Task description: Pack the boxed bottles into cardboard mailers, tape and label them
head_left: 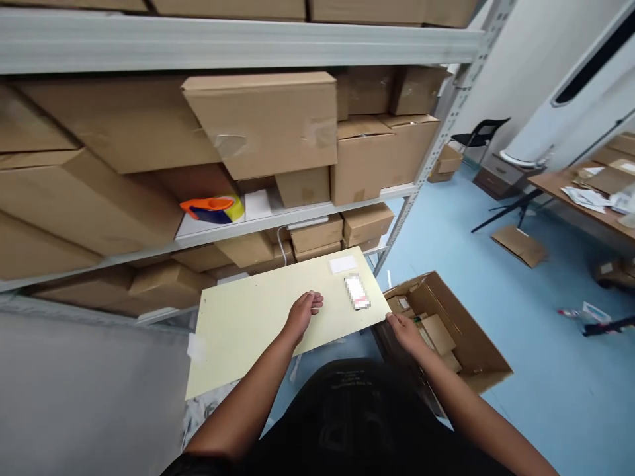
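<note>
A pale yellow flat package [248, 317] lies tilted in front of me, below the shelves. My left hand [303, 312] rests on top of it near its middle, fingers loosely curled and apart. My right hand [404, 330] grips the package's right front edge, fingers closed on it. A white label [343, 264] and a blurred red-and-white label [357, 292] sit near the package's right end.
Metal shelving [238, 43] holds several brown cardboard boxes and an orange tape dispenser [212, 208]. An open cardboard box [446, 327] with smaller boxes stands on the blue floor at right. A desk [580, 198] and black chair [479, 135] are farther right.
</note>
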Demonstrator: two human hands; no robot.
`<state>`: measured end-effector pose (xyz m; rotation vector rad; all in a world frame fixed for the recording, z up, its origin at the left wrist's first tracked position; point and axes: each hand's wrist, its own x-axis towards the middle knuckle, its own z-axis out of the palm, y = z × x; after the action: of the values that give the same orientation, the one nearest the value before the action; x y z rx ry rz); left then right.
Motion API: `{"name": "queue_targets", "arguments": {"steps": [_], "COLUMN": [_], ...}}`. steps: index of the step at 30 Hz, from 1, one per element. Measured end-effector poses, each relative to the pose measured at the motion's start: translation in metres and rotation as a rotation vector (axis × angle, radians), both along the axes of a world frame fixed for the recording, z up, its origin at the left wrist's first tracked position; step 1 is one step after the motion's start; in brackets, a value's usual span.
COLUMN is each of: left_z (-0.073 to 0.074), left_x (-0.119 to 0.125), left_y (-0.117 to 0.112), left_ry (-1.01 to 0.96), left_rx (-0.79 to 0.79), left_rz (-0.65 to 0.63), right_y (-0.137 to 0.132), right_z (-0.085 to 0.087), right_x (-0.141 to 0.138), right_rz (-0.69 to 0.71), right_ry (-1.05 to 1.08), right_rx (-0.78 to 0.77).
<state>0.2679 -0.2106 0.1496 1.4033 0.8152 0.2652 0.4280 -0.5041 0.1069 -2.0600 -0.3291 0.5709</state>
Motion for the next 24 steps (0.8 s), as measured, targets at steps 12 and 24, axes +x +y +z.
{"name": "queue_targets", "arguments": {"steps": [12,24], "left_z": [-0.018,-0.011], "left_x": [-0.08,-0.254], "left_y": [-0.081,-0.192], "left_ry": [0.085,-0.016], "left_rx": [-0.04,-0.005], "left_rz": [0.612,1.126], "right_y": [0.07,0.146], "right_z": [-0.029,0.003], "right_x": [0.058,-0.085], "right_rz": [0.564,1.045], "right_ry": [0.216,0.218], "right_rx": [-0.036,-0.053]}}
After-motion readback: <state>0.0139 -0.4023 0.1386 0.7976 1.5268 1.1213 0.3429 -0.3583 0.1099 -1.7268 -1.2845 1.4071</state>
